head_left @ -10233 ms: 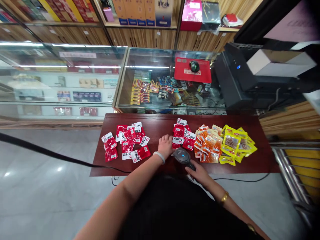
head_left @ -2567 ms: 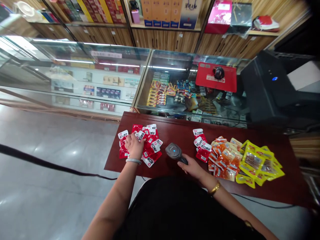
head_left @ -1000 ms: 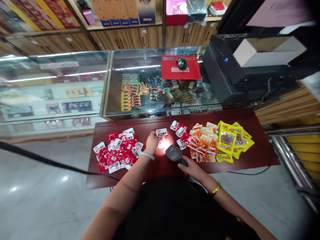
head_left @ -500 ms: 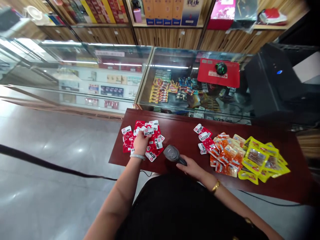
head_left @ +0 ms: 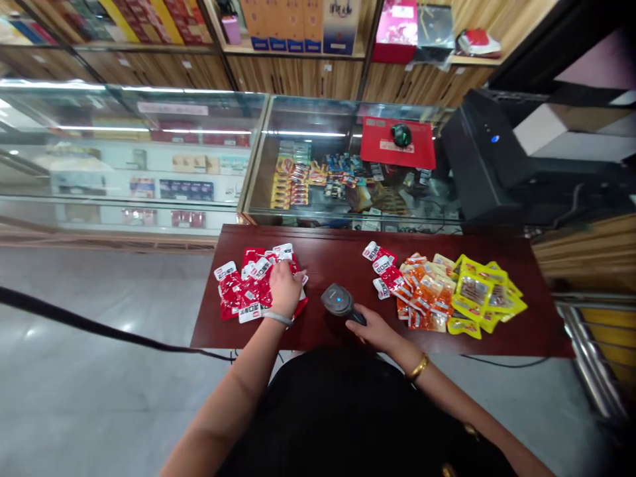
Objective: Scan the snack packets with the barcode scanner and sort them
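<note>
Here, red packets (head_left: 248, 291), brown-filled yellow packets (head_left: 467, 309).

Left hand: ten seconds earlier we saw the left hand (head_left: 285, 291) beside the right-hand red packets; by this moment we found it over the right part of the left heap, having shifted from that heap's middle.
Left heap: we saw the left heap (head_left: 251, 290) grow denser, red packets filling the gap that had set its outer column apart.
Right red packets: we counted fewer right red packets (head_left: 389, 271), three showing, fanned out instead of overlapping in a column.
Scanner: we saw the right hand (head_left: 375, 329) and scanner (head_left: 338, 300) shifted leftward from those packets, the bright beam gone.
</note>
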A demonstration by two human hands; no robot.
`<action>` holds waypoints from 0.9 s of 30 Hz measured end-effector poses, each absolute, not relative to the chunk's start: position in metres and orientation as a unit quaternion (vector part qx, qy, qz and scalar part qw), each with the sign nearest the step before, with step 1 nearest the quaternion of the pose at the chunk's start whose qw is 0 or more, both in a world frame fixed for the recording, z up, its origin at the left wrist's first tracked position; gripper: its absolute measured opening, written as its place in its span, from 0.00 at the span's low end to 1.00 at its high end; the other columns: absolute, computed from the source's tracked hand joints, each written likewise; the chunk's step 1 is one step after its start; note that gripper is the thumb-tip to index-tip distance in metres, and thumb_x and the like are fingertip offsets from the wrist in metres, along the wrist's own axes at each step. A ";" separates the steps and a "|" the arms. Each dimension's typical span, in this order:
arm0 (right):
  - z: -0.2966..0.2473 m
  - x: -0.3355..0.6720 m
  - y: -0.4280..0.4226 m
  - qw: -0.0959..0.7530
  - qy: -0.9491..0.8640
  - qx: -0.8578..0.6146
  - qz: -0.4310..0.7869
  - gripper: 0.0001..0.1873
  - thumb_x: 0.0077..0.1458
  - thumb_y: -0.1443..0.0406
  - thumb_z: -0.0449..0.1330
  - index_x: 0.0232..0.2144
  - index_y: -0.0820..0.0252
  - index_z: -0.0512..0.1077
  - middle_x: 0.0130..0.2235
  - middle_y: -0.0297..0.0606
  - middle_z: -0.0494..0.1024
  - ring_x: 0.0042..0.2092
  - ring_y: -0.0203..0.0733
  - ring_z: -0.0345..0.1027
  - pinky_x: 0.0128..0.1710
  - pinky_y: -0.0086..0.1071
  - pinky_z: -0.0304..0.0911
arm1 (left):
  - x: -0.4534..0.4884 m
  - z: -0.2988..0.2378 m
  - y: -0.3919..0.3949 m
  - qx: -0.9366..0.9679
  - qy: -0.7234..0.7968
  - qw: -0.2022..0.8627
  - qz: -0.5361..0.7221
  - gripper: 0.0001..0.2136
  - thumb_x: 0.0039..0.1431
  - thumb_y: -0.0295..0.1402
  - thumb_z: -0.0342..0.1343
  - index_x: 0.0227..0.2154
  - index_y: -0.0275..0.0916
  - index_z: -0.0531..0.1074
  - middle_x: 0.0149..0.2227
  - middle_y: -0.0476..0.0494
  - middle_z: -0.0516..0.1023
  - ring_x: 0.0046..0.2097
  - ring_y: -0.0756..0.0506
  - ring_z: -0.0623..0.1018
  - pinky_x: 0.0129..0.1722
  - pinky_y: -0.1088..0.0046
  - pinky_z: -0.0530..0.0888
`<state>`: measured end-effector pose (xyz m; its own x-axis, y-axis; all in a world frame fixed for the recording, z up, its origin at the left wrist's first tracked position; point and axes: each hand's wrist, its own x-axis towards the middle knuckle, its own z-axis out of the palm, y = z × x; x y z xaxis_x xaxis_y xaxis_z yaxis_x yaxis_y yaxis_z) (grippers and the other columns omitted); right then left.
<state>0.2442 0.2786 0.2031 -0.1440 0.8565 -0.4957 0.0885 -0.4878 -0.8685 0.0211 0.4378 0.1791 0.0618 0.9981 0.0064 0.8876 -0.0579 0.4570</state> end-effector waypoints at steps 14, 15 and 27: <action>0.194 0.337 0.214 0.374 -0.256 -0.681 0.575 0.29 0.54 0.50 0.60 0.51 0.61 0.63 0.19 0.23 0.63 0.18 0.32 0.56 0.19 0.26 0.52 | 0.238 0.152 0.427 0.863 0.409 0.296 0.019 0.25 0.55 0.36 0.61 0.56 0.44 0.66 0.49 0.40 0.71 0.48 0.42 0.72 0.50 0.67 0.68; 0.193 0.342 0.212 0.379 -0.253 -0.683 0.571 0.28 0.54 0.50 0.60 0.50 0.61 0.63 0.18 0.23 0.63 0.18 0.32 0.56 0.19 0.26 0.52 | 0.248 0.153 0.429 0.878 0.390 0.277 0.010 0.27 0.54 0.36 0.61 0.58 0.46 0.64 0.51 0.39 0.70 0.50 0.41 0.71 0.51 0.66 0.67; 0.189 0.369 0.208 0.404 -0.236 -0.677 0.568 0.25 0.55 0.50 0.59 0.47 0.61 0.64 0.19 0.23 0.63 0.18 0.32 0.57 0.18 0.25 0.52 | 0.267 0.168 0.440 0.911 0.360 0.184 -0.079 0.21 0.51 0.43 0.63 0.45 0.40 0.70 0.48 0.34 0.74 0.55 0.35 0.67 0.53 0.59 0.60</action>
